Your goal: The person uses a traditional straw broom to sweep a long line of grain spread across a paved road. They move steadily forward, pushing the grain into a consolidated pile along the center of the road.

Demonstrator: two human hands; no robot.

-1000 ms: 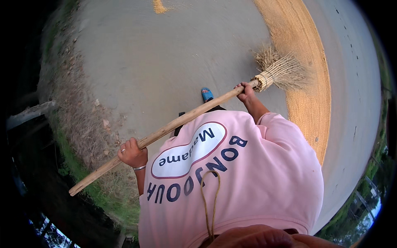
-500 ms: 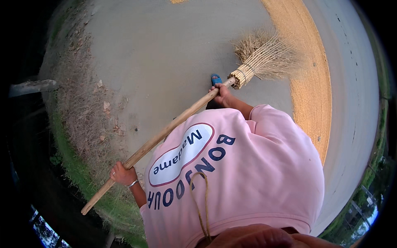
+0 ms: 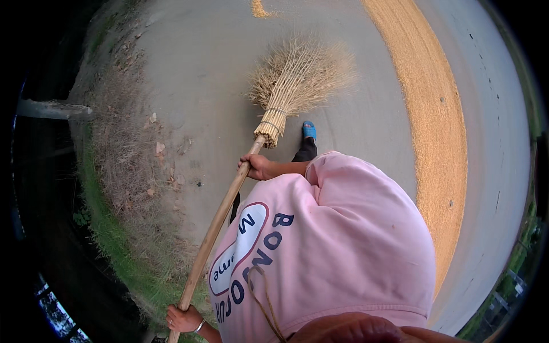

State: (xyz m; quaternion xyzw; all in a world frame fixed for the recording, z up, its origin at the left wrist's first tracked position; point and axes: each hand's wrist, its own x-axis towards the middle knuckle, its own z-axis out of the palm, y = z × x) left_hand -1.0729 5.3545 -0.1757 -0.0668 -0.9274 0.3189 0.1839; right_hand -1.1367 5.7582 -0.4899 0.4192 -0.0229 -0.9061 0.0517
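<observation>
A long-handled broom (image 3: 297,86) of bundled twigs, bound with two dark wires, points away from me over the grey pavement. My right hand (image 3: 256,166) is wrapped round its wooden handle just below the twig bundle. Farther down, my left hand (image 3: 184,318), with a ring and a silver bracelet, is closed round the same handle near the lower edge of the view. The handle slants up from lower left to the middle. Whether the twig tips touch the pavement I cannot tell.
A long band of yellow grain (image 3: 426,114) curves along the right side. A small patch of grain (image 3: 259,8) lies at the far top. Dry grass and leaves (image 3: 128,160) border the left, with green grass beyond. My foot in a blue sandal (image 3: 309,130) stands right of the broom.
The broom head has swung left, away from the grain band. My right hand has moved left and nearer, my left hand lower, and the handle stands steeper.
</observation>
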